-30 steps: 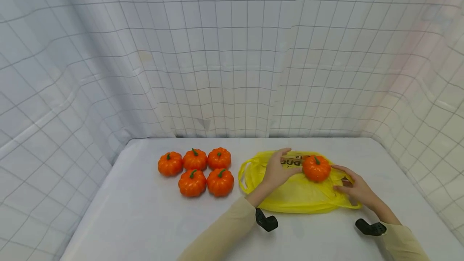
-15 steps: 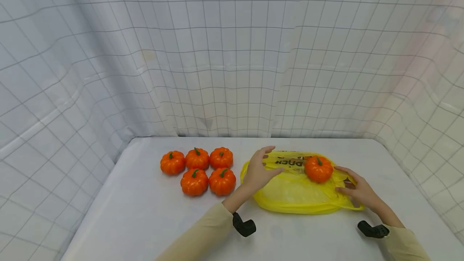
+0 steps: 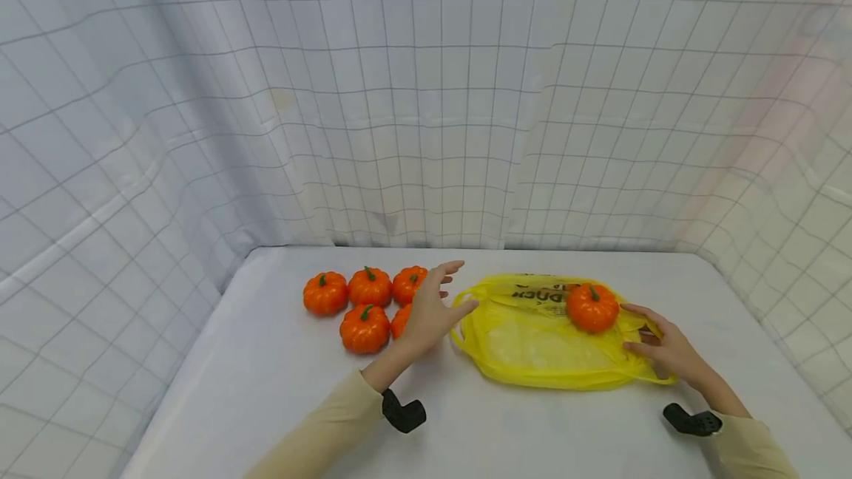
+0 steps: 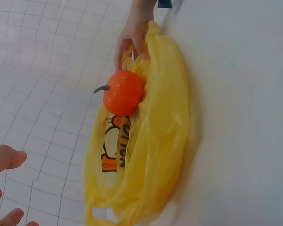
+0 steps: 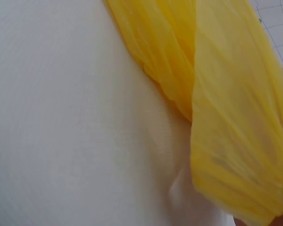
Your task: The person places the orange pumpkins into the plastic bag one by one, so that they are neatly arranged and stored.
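Note:
My left hand (image 3: 429,316) hovers over the near right pumpkin of a group of small orange pumpkins (image 3: 364,329), partly hiding it. Its fingers are spread and hold nothing; some fingertips (image 4: 9,157) show at the edge of the left wrist view. On the right lies a yellow plastic bag (image 3: 532,350) with black print. Another orange pumpkin (image 3: 592,308) with a green stem rests on the bag's right part. My right hand (image 3: 672,350) holds the bag's right end by its handle, fingers curled about the film. In the right wrist view, yellow film (image 5: 236,117) covers most of that hand.
The table (image 3: 266,405) has a white cover. White curtains with a dark grid (image 3: 413,131) enclose it at the back and both sides. A black wrist device (image 3: 403,412) sits on the left wrist, another (image 3: 692,420) on the right.
My left hand has moved left, away from the bag and the pumpkin on it, to the group of pumpkins. My right hand stays at the bag's right end.

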### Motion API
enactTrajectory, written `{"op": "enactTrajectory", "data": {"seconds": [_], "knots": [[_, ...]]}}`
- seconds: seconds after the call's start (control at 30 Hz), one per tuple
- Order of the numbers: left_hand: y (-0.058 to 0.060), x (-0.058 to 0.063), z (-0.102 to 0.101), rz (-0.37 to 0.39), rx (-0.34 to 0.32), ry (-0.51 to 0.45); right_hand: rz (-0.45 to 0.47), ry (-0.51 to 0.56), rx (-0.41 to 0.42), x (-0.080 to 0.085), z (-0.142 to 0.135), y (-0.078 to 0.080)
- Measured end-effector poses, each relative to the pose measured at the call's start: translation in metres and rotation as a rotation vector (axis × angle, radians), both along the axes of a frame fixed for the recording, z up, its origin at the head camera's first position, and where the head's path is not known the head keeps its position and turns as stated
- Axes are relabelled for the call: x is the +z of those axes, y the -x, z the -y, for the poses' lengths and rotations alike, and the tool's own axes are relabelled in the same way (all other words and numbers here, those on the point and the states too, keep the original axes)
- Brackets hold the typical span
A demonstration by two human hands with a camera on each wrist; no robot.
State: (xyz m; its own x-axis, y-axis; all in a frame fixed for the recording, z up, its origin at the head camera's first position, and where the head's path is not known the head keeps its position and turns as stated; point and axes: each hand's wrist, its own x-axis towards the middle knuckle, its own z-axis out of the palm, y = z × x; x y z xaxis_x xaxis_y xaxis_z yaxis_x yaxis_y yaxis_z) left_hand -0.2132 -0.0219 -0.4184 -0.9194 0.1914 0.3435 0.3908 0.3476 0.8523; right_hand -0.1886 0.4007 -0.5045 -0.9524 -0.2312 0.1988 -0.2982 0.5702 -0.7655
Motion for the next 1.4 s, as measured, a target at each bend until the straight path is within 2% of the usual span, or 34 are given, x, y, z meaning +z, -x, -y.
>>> {"op": "enactTrajectory", "data": {"seconds": [0.3,0.53,0.67,0.93,1.03,1.2,1.4], "knots": [[-0.010,0.004,0.041,0.002,0.072,0.048,-0.006,0.012,0.009,0.002,0.001,0.000],[-0.018,0.009,0.070,0.056,0.095,0.012,-0.006,0.016,0.015,0.000,0.001,-0.001],[-0.022,0.007,0.090,0.039,0.159,0.013,-0.002,0.011,0.015,-0.001,0.000,-0.001],[-0.022,-0.008,0.131,-0.017,0.332,-0.006,0.011,0.007,0.014,0.000,-0.003,0.001],[-0.019,-0.015,0.146,-0.070,0.394,-0.007,0.009,0.010,0.014,-0.001,-0.003,0.000],[-0.016,-0.029,0.170,-0.162,0.489,0.048,0.007,0.012,0.011,-0.001,-0.003,-0.002],[-0.012,-0.040,0.190,-0.192,0.552,0.103,0.007,0.005,0.002,-0.001,-0.002,-0.002]]}}
